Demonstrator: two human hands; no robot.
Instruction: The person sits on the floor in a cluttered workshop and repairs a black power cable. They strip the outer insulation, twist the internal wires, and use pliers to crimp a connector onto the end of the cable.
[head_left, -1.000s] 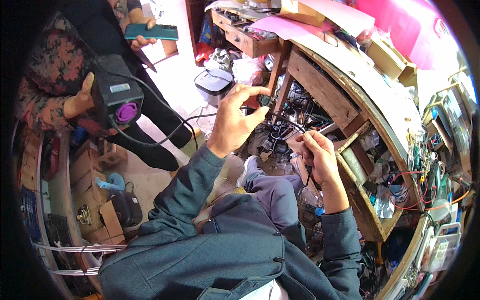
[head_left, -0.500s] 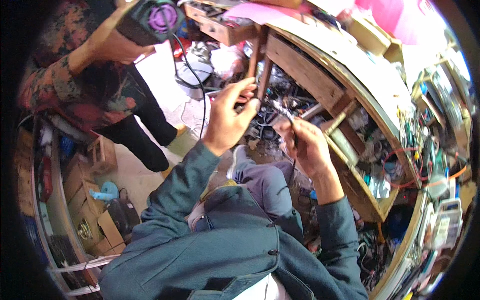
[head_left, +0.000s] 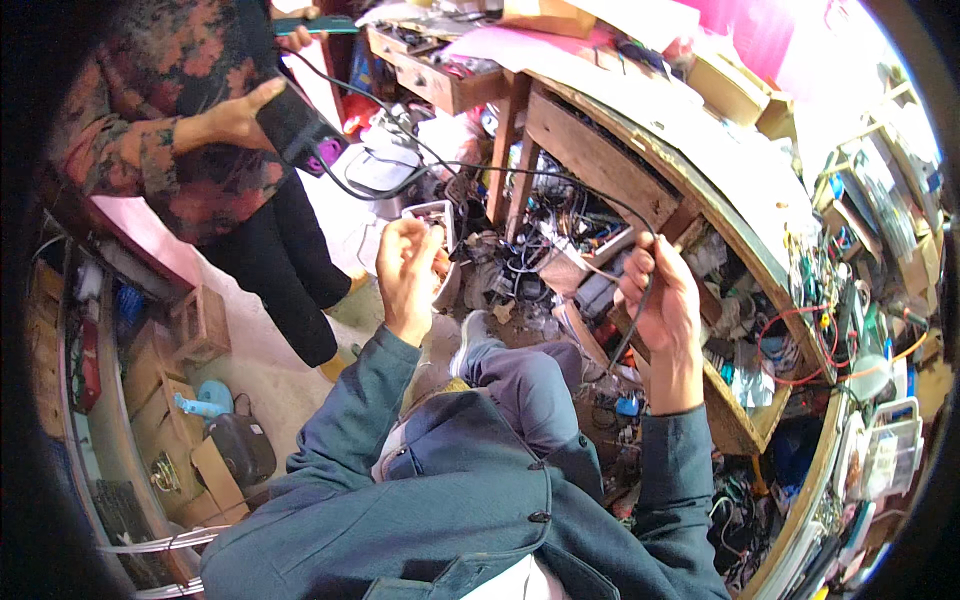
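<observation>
My right hand (head_left: 664, 290) is closed on a black cable (head_left: 590, 183), pinching it between thumb and fingers. A short end of it hangs below the hand. Leftward, the cable runs in a loose arc toward a black device with a purple round part (head_left: 300, 135), gripped by another person's hand (head_left: 235, 118). That person's other hand (head_left: 297, 38) has hold of a flat, dark teal object (head_left: 325, 24). My left hand (head_left: 407, 275) is raised with loosely bent fingers and nothing visible in it. Just behind it is a white container (head_left: 447, 212), partly hidden by the hand.
A wooden workbench (head_left: 600, 140) curves along the right, its open shelves packed with parts. Tangled wires and scrap (head_left: 510, 260) cover the floor ahead of my knees. At left are a wooden stool (head_left: 203, 325), a black case (head_left: 242, 447) and cardboard (head_left: 213, 470).
My hands have drawn apart, left hand leftward and right hand rightward with the cable. The cable now stretches across the view. The other person's device has come lower, and their second hand shows.
</observation>
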